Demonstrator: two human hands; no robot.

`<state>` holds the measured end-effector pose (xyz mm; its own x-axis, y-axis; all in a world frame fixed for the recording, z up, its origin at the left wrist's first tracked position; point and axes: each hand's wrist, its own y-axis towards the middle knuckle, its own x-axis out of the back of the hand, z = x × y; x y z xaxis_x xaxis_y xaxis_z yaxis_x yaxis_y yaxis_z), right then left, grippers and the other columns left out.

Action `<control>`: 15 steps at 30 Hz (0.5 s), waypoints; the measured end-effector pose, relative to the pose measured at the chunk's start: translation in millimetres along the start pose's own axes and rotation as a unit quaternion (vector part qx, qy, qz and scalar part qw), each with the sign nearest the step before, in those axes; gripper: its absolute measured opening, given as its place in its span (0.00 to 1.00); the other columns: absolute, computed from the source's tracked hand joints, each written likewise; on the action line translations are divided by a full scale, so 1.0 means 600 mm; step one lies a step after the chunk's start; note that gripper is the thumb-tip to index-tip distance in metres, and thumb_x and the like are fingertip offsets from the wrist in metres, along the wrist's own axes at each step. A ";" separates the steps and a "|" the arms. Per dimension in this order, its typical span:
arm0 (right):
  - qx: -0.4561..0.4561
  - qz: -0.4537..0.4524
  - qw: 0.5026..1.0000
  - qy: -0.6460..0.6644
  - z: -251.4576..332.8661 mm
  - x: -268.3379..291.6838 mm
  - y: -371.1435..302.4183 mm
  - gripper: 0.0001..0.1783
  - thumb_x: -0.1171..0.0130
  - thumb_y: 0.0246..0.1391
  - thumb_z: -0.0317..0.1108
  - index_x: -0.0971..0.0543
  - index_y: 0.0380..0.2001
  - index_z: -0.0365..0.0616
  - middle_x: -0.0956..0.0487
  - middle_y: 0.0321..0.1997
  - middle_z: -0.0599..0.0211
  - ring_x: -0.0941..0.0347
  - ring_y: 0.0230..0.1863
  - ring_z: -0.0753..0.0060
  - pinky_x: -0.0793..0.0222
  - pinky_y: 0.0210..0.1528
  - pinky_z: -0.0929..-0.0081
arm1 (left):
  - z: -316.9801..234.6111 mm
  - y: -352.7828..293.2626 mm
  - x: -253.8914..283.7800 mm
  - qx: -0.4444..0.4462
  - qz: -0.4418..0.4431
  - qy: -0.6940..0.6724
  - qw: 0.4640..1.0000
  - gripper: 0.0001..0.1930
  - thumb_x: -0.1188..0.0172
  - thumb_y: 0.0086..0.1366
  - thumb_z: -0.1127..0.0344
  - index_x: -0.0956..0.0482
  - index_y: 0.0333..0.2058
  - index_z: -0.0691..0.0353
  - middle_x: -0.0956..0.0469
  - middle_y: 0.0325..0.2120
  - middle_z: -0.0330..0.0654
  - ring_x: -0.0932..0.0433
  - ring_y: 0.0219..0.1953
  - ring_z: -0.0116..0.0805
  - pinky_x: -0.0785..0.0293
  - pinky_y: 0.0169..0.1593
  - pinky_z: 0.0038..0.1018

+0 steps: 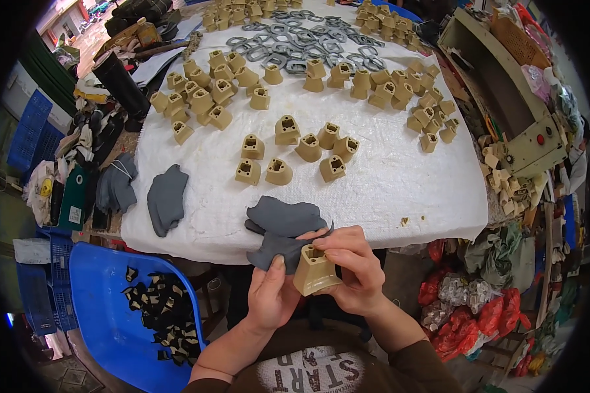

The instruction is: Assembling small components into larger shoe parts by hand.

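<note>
At the near edge of the table, my right hand (359, 272) is closed around a beige plastic shoe heel (316, 272), its hollow, holed end facing up. My left hand (273, 296) pinches a dark grey flat cover piece (276, 252) between thumb and fingers, right beside the heel. Its right end reaches behind the heel to my right fingers; whether the two touch is hidden. Just beyond my hands lies a stack of similar grey pieces (284, 215). Another grey stack (168, 200) rests farther left. Several loose heels (287, 130) stand in the middle of the table.
White woven sheeting (387, 190) covers the table. More heels (200, 98) are clustered farther back, with grey rings (295, 39) beyond. A blue basin (98, 314) at lower left holds small black-and-beige pieces. On the right are a metal machine (505, 98) and red plastic bags (462, 334).
</note>
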<state>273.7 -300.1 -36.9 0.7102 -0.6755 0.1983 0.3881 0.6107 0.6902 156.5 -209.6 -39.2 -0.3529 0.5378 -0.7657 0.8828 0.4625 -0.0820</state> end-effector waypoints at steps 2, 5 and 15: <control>0.011 -0.003 1.000 -0.010 -0.001 0.001 -0.002 0.27 0.31 0.39 0.30 0.29 0.45 0.41 0.26 0.47 0.56 0.30 0.44 0.57 0.33 0.46 0.64 | -0.002 -0.001 -0.006 0.000 0.012 0.002 1.000 0.25 0.63 0.70 0.56 0.43 0.58 0.70 0.40 0.58 0.53 0.39 0.61 0.44 0.44 0.64 0.39; 0.004 -0.003 1.000 0.000 -0.004 0.003 -0.006 0.27 0.31 0.38 0.29 0.29 0.45 0.40 0.26 0.47 0.56 0.30 0.44 0.56 0.33 0.45 0.64 | -0.003 0.001 -0.006 -0.004 0.036 -0.008 0.999 0.25 0.63 0.70 0.58 0.45 0.59 0.70 0.41 0.59 0.53 0.39 0.61 0.43 0.44 0.63 0.38; 0.037 0.006 0.992 -0.124 0.000 0.003 0.003 0.29 0.29 0.34 0.34 0.28 0.44 0.42 0.24 0.46 0.61 0.31 0.39 0.59 0.35 0.42 0.68 | 0.003 -0.011 0.000 -0.085 0.029 0.068 0.994 0.25 0.62 0.69 0.62 0.45 0.59 0.75 0.41 0.59 0.52 0.39 0.60 0.38 0.45 0.62 0.34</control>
<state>275.4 -300.2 -35.4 0.5440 -0.7554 0.3652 0.3301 0.5929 0.7345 151.1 -214.0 -39.9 -0.3512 0.6520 -0.6720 0.8417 0.5342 0.0785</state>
